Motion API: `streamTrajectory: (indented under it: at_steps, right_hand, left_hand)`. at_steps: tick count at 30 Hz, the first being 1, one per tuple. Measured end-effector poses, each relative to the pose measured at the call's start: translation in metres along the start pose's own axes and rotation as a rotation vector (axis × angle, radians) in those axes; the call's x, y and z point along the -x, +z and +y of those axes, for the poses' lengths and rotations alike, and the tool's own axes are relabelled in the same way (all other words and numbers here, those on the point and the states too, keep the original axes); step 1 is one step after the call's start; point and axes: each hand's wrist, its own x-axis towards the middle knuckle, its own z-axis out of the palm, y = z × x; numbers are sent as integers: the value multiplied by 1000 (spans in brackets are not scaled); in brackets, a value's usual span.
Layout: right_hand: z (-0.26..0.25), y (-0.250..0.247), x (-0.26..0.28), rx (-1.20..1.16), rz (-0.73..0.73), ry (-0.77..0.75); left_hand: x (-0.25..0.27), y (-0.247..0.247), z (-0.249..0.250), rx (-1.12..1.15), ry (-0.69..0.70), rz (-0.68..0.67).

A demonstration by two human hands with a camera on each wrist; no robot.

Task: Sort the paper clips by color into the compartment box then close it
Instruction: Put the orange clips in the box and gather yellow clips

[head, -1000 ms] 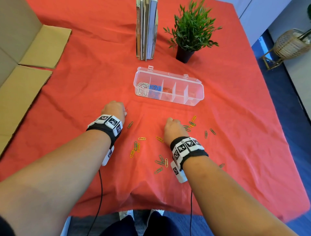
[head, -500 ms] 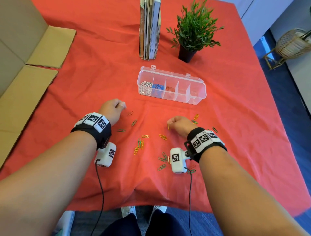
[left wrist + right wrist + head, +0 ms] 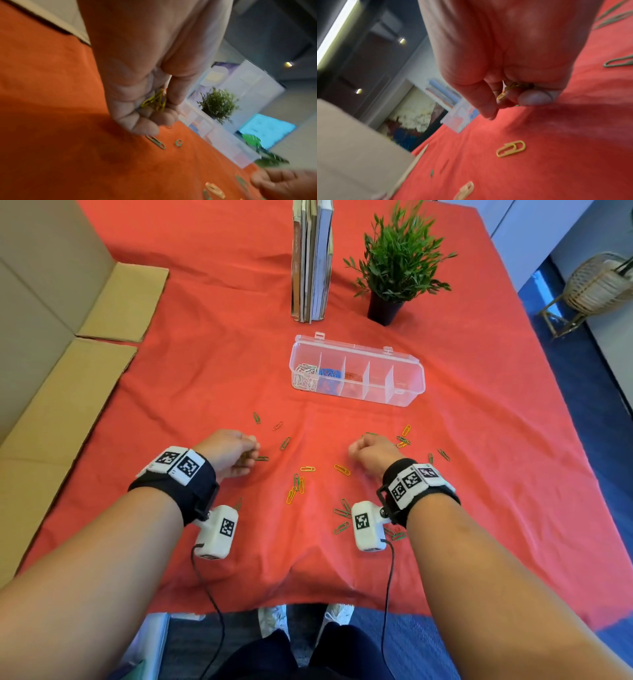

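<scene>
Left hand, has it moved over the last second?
Yes. The left hand has pulled back toward the person, away from the compartment box, and now sits beside a green paper clip.

Bright head view; blurred wrist views

The compartment box [image 3: 356, 371] is set on the desk [image 3: 205, 378] ahead of both hands, lid open. Behind it stand the books [image 3: 311, 261], with the potted plant [image 3: 397, 265] to their right. Cardboard flaps [image 3: 61, 378] are laid along the desk's left edge. Loose paper clips [image 3: 296, 484] are scattered between the box and the near edge. Clips are lodged in the box's three leftmost compartments; the two rightmost appear unfilled, though that is hard to tell.
</scene>
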Motion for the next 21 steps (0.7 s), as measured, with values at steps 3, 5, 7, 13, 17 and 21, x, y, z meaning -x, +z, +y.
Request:
streamTrajectory:
  at_steps: [3,5,7,13,17,21]
  right_hand:
    - [1,14,3,315,89,-34]
    - [3,25,3,382,101,-53]
    - [7,35,4,459,92,-90]
    - [9,41,8,630,58,-131]
    - [15,37,18,690,81,-138]
    - [16,33,30,696,44,-111]
  left_hand:
    - [-2,-10,-6,-262,38,113]
    - [1,-16,-9,-496,53,142]
    - [8,-17,-15,-717,84,171]
    - [24,-3,-27,-895,124,135]
    - [29,21,-24,-933,268,157]
    - [29,49,-23,-1033,322,96]
